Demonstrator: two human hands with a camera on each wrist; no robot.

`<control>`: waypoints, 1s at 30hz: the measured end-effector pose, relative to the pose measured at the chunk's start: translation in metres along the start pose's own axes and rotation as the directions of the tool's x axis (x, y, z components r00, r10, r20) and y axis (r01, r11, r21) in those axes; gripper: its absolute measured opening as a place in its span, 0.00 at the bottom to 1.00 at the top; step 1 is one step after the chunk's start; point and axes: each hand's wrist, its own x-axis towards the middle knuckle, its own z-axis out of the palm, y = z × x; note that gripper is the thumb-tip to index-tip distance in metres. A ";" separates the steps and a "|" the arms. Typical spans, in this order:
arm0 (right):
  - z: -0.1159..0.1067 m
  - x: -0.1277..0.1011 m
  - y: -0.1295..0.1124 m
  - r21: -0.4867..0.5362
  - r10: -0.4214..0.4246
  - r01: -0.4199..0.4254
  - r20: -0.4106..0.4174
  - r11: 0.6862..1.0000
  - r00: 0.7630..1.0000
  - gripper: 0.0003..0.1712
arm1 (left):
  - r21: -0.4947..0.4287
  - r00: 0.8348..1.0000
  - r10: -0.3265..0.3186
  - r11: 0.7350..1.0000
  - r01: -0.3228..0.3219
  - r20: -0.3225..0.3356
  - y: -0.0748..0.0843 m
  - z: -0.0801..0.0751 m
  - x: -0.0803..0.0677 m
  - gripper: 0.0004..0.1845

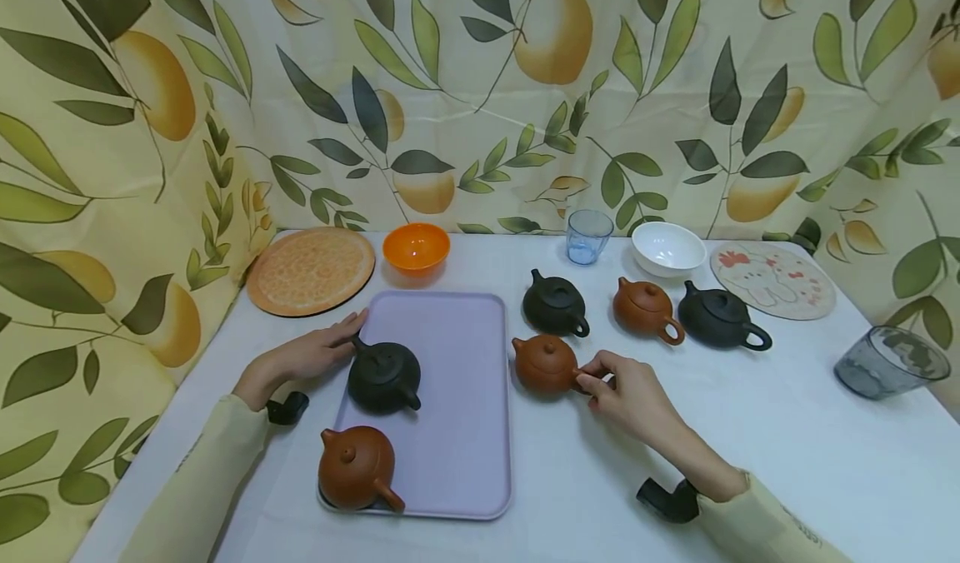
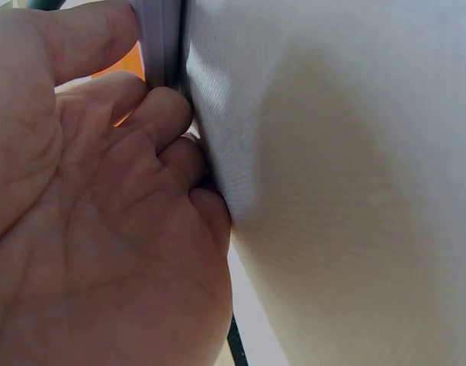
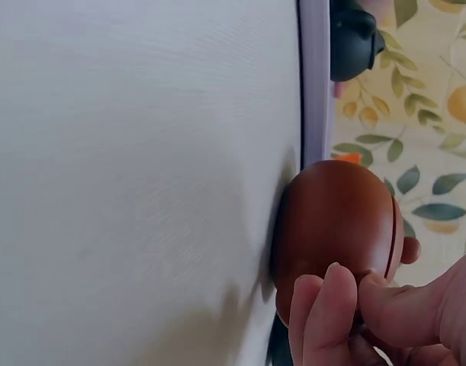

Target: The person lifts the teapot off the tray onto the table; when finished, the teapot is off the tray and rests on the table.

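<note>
My right hand (image 1: 626,392) pinches the handle of a reddish-brown teapot (image 1: 546,365), which stands upright just right of the lilac tray (image 1: 457,396). In the right wrist view, thumb and fingertips meet at that teapot's (image 3: 335,221) handle side. My left hand (image 1: 318,353) rests along the tray's upper left edge, fingers reaching forward; the left wrist view shows its thumb and fingers against the tray rim (image 2: 160,46). Beside it, a black teapot (image 1: 384,377) sits on the tray's left part. Another brown teapot (image 1: 356,467) stands at the tray's near left corner.
Behind and right of the gripped teapot stand a black teapot (image 1: 555,303), a brown one (image 1: 645,309) and another black one (image 1: 722,315). Farther back are an orange bowl (image 1: 416,248), blue glass (image 1: 588,236), white bowl (image 1: 667,248) and round mats (image 1: 311,271). A grey glass (image 1: 888,363) stands far right.
</note>
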 end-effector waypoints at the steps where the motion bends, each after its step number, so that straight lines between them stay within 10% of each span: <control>1: -0.001 -0.003 0.003 -0.001 0.009 -0.009 -0.005 1.000 1.000 0.04 | -0.002 1.000 -0.001 1.000 0.001 0.002 0.000 0.000 0.001 0.32; 30: -0.062 -0.064 0.079 -0.106 0.283 -0.300 -0.148 0.948 0.948 0.17 | -0.024 1.000 0.021 1.000 -0.021 0.008 0.001 0.003 -0.002 0.32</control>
